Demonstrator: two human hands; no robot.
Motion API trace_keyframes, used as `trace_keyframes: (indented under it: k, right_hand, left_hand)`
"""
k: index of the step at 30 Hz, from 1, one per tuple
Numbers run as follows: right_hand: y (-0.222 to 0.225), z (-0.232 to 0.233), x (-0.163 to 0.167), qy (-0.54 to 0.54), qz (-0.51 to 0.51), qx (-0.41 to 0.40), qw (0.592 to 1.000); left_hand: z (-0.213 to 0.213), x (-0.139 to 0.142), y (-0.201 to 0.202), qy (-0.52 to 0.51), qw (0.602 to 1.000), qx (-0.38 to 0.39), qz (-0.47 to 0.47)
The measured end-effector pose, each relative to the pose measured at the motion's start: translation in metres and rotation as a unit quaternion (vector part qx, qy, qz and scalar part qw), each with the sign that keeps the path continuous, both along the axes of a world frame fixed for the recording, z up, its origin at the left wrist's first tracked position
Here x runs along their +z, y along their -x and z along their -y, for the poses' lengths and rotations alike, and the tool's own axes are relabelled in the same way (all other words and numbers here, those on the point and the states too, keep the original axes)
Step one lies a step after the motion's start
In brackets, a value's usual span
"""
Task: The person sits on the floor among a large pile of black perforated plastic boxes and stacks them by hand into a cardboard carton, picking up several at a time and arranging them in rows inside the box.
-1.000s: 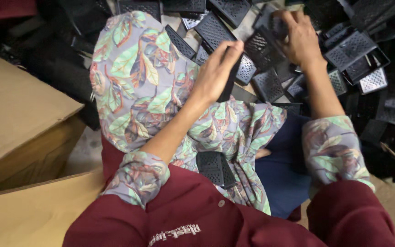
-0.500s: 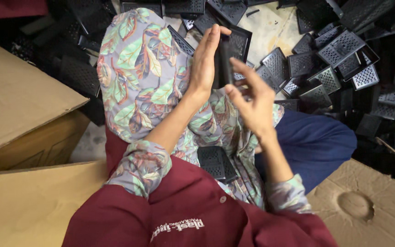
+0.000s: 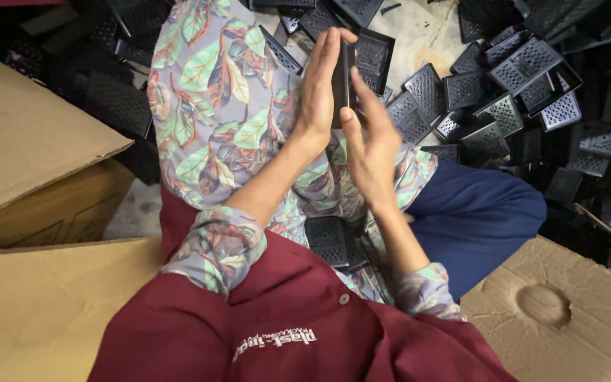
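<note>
Head view, seated figure, floor strewn with parts. Left hand held flat and upright, fingers extended toward 12 o'clock, palm pressed against the broad face of a black tray seen edge-on. Tray's long axis running 12 to 6 o'clock, parallel with the left fingers; tray at 3 o'clock of the left palm, touching it. Right hand at 5 o'clock of the tray, half open, fingers slightly blurred, thumb and fingertips closing on the tray's lower edge from the opposite face. Tray thus sandwiched between both hands, left hand higher and in fuller contact; firmness of the right hand's hold not determinable. Second black tray lying in the lap at 6 o'clock, well apart from both hands. Heap of like trays on the floor from 12 to 3 o'clock. Cardboard box at 9 o'clock; flattened cardboard at 4 o'clock.
</note>
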State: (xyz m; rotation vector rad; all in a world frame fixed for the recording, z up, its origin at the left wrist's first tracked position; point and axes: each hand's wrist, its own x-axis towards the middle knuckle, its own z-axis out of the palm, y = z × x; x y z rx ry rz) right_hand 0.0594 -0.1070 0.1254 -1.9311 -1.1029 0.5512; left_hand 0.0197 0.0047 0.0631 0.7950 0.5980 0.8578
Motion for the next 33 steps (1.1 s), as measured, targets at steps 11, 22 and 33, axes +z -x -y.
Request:
trace_keyframes:
  k: [11, 22, 33]
  right_hand:
    - [-0.01, -0.002, -0.026, -0.078, 0.017, 0.091, 0.993]
    - [-0.042, 0.064, 0.055, 0.403, -0.136, 0.131, 0.896]
    - [-0.132, 0.031, -0.084, 0.218, 0.305, 0.059, 0.925]
  left_hand:
    - [-0.006, -0.043, -0.01, 0.269, 0.958, -0.012, 0.102]
    - [-0.03, -0.047, 0.006, 0.109, 0.992, -0.057, -0.008]
    - [-0.021, -0.027, 0.005, 0.007, 0.987, -0.1, -0.121]
